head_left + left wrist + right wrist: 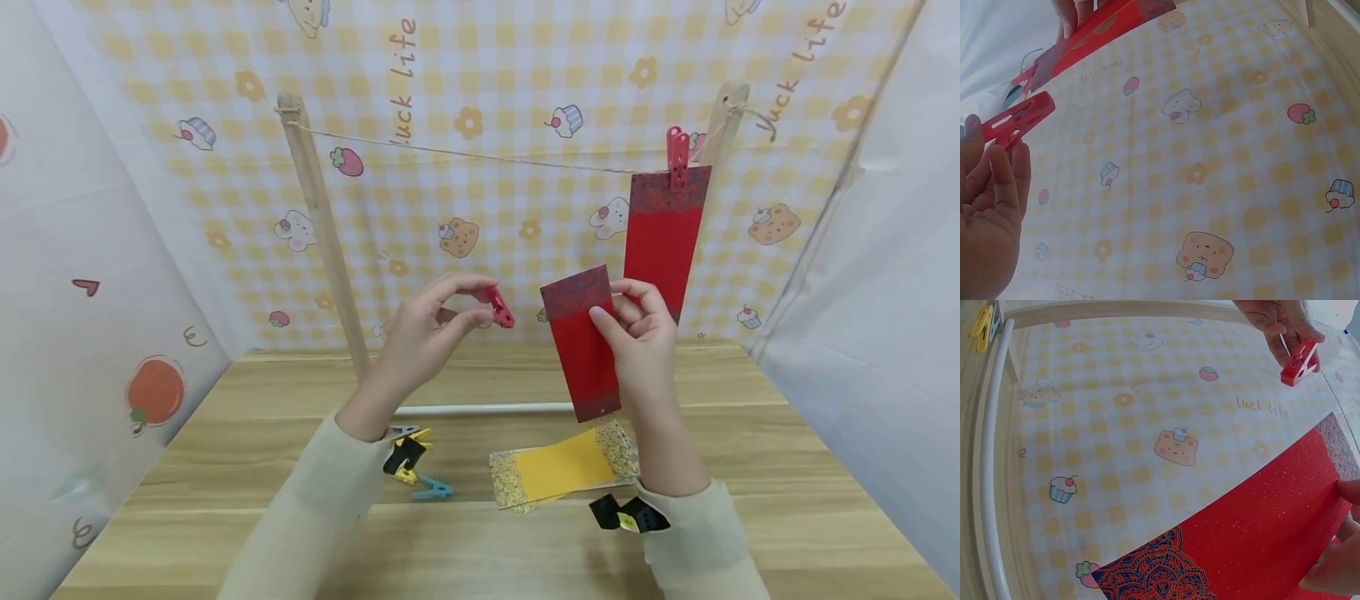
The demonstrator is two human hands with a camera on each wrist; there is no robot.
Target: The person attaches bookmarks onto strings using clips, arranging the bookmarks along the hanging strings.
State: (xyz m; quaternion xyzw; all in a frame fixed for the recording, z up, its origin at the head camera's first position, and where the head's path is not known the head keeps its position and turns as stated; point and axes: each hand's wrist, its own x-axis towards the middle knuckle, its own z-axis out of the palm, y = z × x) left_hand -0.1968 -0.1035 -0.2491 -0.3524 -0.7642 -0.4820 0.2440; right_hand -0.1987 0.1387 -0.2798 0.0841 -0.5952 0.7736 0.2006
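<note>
Between thumb and fingers my left hand point(431, 325) pinches a red clothespin point(499, 307), held in the air left of a red card. My right hand point(643, 333) grips that red card point(581, 350) by its right edge, thumb in front; the card has dark patterned ends, seen up close in the right wrist view point(1260, 519). Behind it a second red card point(663, 242) hangs from a string point(465, 153), clipped by red clothespins point(678, 158) near the right post. In the left wrist view the clothespin point(1019, 119) sits at the fingertips.
Wooden posts point(318, 217) hold the string at both ends. A white rod point(487, 409) lies low between them. On the table are yellow cards point(562, 468) with patterned ends, and left of them yellow, grey and blue clothespins point(432, 487), partly behind the left sleeve.
</note>
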